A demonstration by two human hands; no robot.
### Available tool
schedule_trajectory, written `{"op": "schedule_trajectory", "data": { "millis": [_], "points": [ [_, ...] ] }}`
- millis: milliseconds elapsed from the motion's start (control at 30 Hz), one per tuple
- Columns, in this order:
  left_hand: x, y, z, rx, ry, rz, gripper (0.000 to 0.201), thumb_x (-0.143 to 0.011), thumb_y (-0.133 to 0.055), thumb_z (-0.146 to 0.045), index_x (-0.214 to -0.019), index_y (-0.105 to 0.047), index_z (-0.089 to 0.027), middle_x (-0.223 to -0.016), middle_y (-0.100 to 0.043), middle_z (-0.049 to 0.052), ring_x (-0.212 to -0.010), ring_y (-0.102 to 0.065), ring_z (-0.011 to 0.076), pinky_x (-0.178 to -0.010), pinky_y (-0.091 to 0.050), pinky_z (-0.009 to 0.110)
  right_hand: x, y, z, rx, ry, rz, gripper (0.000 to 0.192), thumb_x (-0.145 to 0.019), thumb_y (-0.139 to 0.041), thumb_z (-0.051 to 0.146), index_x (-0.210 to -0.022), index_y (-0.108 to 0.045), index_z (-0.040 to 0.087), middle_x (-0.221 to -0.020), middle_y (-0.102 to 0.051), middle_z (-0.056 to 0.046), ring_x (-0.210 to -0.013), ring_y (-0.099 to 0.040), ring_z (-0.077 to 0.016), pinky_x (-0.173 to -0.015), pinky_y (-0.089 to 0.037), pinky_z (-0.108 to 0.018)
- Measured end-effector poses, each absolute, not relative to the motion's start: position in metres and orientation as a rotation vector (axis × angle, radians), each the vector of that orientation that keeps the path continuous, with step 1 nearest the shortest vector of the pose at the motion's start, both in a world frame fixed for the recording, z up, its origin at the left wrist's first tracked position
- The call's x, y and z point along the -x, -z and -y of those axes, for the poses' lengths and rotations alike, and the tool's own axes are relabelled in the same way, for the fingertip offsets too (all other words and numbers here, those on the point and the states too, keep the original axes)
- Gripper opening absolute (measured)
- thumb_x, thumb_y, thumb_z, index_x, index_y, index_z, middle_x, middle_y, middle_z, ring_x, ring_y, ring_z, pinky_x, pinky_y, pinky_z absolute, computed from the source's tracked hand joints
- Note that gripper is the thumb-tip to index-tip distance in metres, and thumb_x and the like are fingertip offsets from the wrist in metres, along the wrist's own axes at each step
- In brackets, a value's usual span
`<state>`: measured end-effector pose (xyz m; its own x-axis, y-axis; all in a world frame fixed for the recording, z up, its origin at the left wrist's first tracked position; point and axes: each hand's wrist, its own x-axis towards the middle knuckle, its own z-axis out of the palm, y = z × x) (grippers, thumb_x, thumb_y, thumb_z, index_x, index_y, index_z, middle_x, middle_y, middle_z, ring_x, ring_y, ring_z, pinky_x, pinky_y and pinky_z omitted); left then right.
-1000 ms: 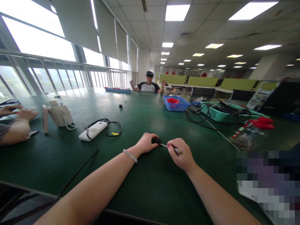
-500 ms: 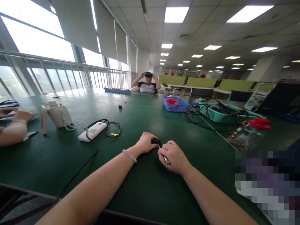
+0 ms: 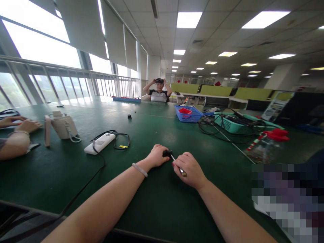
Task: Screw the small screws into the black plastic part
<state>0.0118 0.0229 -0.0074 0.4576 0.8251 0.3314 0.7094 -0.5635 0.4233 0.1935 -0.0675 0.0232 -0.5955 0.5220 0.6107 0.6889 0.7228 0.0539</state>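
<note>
Little has shifted in the past half second: the right hand has edged slightly right along the green bench and still grips a thin metal tool, fingers curled tight around its shaft. Its tip meets a small black part, which the left hand pinches closed against the bench top, right in front of the person and just beside the right hand. A pale bracelet circles the left wrist. To the left lie a white power strip with a black cable, and a cream appliance farther back. Another person's hands rest at the bench's left edge. Across the bench, well apart, sit a blue basket, a teal basket full of cables, and a clear jar with a red lid. A seated person at the far end has both hands raised to the head.
</note>
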Motion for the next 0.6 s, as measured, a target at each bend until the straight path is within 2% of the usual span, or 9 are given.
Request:
{"op": "schedule_trajectory", "data": {
  "millis": [367, 600],
  "points": [
    [-0.0109, 0.0046, -0.0198, -2.478, -0.737, -1.294, 0.039, -0.076, -0.068, -0.032, -0.115, -0.068, -0.024, -0.113, -0.071, 0.004, -0.115, -0.055, 0.0271, -0.104, -0.042, 0.038, -0.1923, -0.0214, 0.0672, 0.888, 0.38, 2.357, 0.027, -0.094, -0.046, 0.021, -0.074, -0.063, 0.018, -0.071, -0.061, -0.003, -0.069, -0.05, -0.0159, -0.078, -0.038, -0.033],
    [-0.0103, 0.0022, -0.0167, -2.437, -0.746, -1.317, 0.05, -0.075, -0.069, -0.031, -0.124, -0.062, -0.025, -0.118, -0.069, 0.004, -0.118, -0.054, 0.0264, -0.104, -0.043, 0.038, -0.195, -0.0227, 0.0653, 0.918, 0.334, 2.267, 0.024, -0.094, -0.048, 0.021, -0.078, -0.065, 0.018, -0.074, -0.063, -0.004, -0.07, -0.052, -0.0167, -0.079, -0.04, -0.034]
  ]
}}
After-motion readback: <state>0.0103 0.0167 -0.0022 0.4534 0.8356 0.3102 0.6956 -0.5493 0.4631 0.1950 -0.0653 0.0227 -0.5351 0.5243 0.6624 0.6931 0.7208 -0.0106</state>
